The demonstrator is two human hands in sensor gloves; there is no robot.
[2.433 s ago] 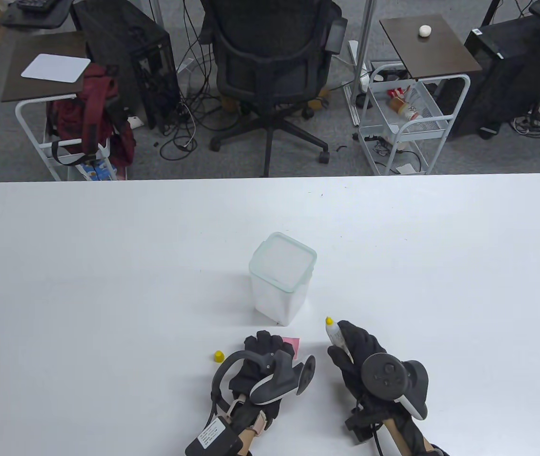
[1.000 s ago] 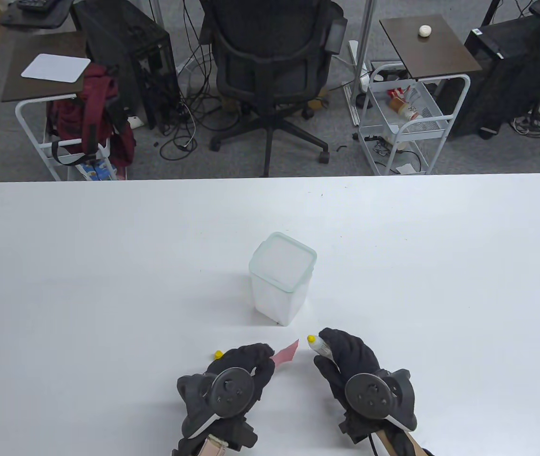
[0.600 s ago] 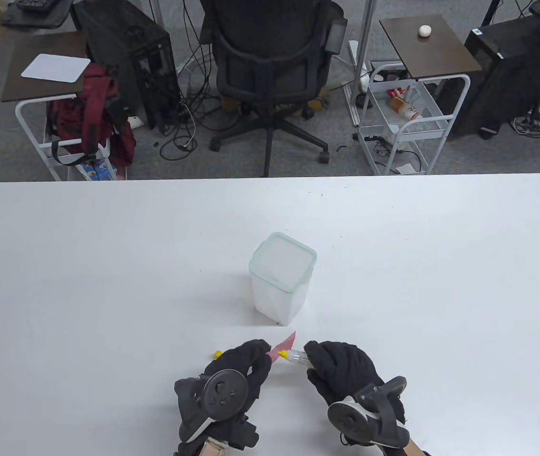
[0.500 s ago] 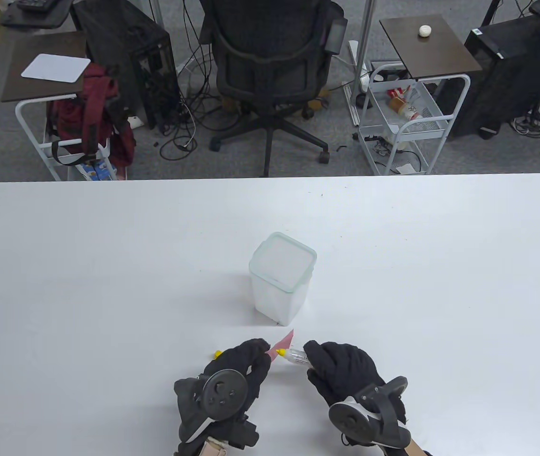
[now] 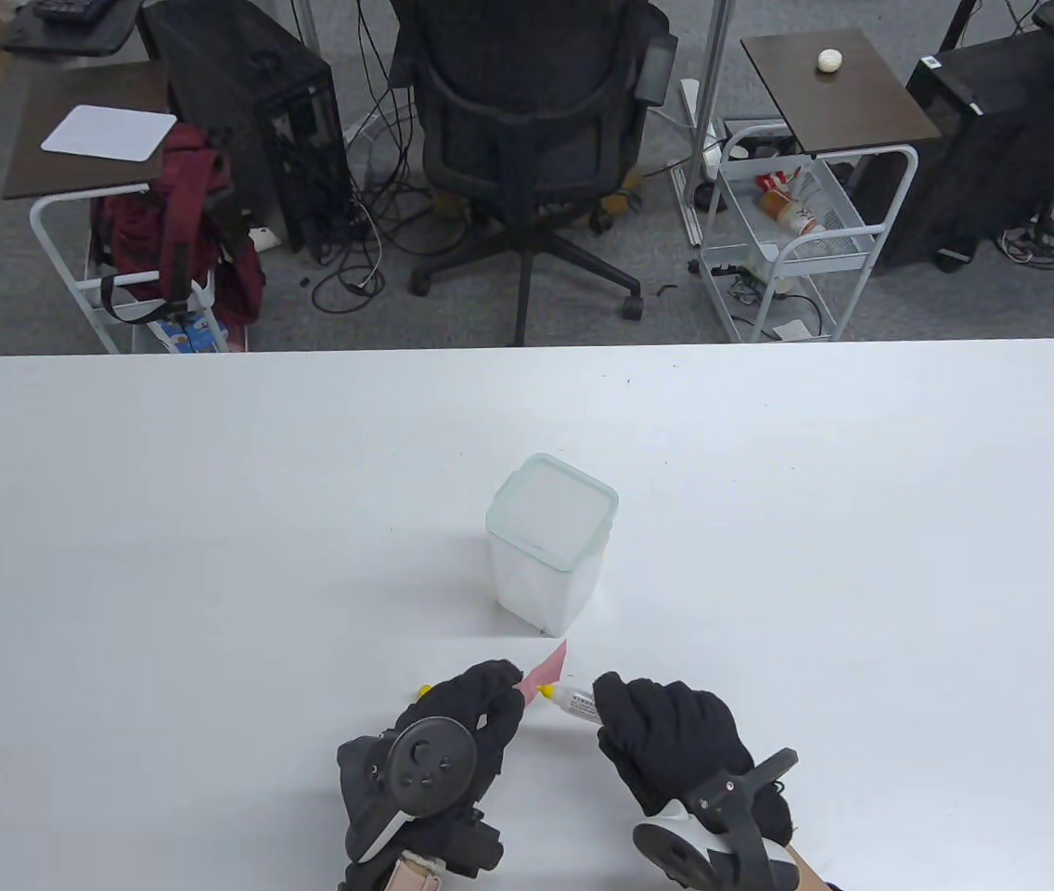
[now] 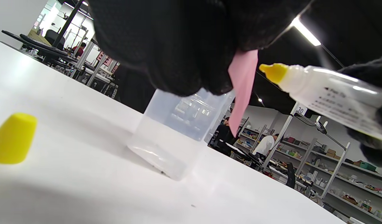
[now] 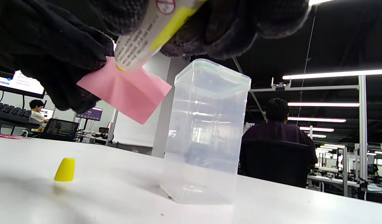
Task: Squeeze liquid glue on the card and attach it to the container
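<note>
My left hand (image 5: 476, 710) pinches a small pink card (image 5: 547, 665) and holds it above the table, near the front edge. My right hand (image 5: 666, 729) grips a white glue tube (image 5: 576, 699) with a yellow nozzle, its tip at the card's face. In the left wrist view the card (image 6: 243, 84) hangs edge-on with the nozzle (image 6: 273, 72) just beside it. In the right wrist view the tube (image 7: 147, 37) lies against the card (image 7: 125, 90). A clear lidded container (image 5: 550, 548) stands upright just beyond both hands.
The yellow glue cap (image 5: 419, 690) lies on the white table (image 5: 212, 557) just left of my left hand; it also shows in the left wrist view (image 6: 13, 138) and the right wrist view (image 7: 65, 169). An office chair (image 5: 527, 121) and carts stand beyond the table's far edge.
My left hand picked the pink card up off the table and turned it up. My right hand tipped the glue tube over leftward and brought its nozzle to the card.
</note>
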